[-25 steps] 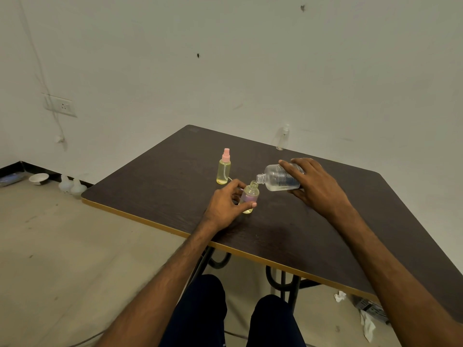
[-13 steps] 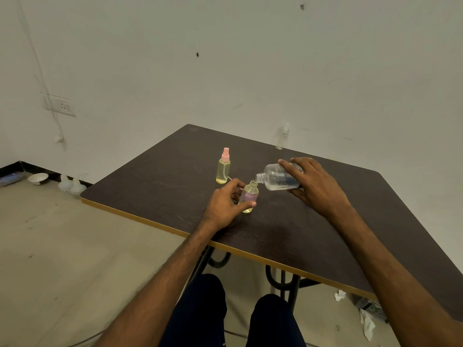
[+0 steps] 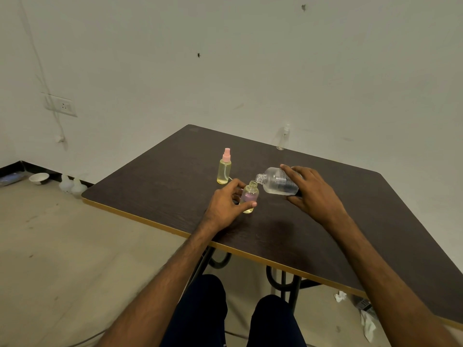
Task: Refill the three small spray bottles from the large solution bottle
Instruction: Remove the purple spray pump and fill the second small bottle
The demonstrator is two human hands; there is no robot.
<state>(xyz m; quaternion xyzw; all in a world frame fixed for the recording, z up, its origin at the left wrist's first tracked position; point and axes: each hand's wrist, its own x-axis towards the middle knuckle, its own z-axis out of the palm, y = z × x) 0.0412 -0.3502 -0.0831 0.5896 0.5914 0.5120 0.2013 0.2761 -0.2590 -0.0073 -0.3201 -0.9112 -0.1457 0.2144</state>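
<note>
My left hand (image 3: 226,202) grips a small uncapped spray bottle (image 3: 249,196) that stands on the dark table (image 3: 313,236); it holds pale yellow liquid. My right hand (image 3: 313,194) holds the large clear solution bottle (image 3: 276,181) tilted on its side, its open neck just above and to the right of the small bottle's mouth. A second small bottle (image 3: 224,170) with a pink spray cap and yellow liquid stands upright to the left. A slim clear spray bottle (image 3: 284,137) stands at the table's far edge by the wall.
The table's front edge (image 3: 160,224) has a light trim. On the floor at left sit a white bowl (image 3: 39,177) and two white bottles (image 3: 72,186). Crumpled paper (image 3: 367,321) lies under the table at right. My knees show below.
The large bottle's neck has lifted slightly away from the small bottle's mouth. Both hands stay almost where they were.
</note>
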